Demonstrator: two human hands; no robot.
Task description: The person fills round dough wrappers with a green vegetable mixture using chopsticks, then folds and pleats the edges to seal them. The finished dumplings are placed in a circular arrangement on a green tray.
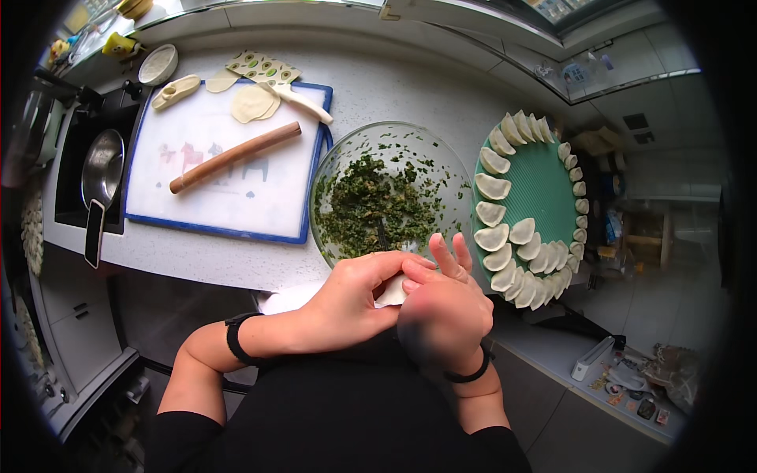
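Note:
Between the fingers of my left hand (349, 290) and my right hand (473, 290) is a pale dumpling (391, 292), partly hidden by the fingertips. Both hands grip its edge, close in front of my body; two fingers of the right hand stick up. A blurred patch covers part of the right hand and wrist. Just beyond them stands a glass bowl (392, 124) of chopped green filling (366, 201), with a dark utensil handle (381, 233) in it. To the right, folded dumplings (492, 187) line the rim of a green round tray (532, 183), with more in a second row.
At left a wooden rolling pin (236, 157) lies on a blue-edged cutting board (219, 222). Near its far edge are round wrappers (254, 103), a dough piece (176, 92) and a white-handled knife (304, 105). A white bowl (158, 64), a sink with a metal bowl (103, 168) and a phone (94, 233) are farther left.

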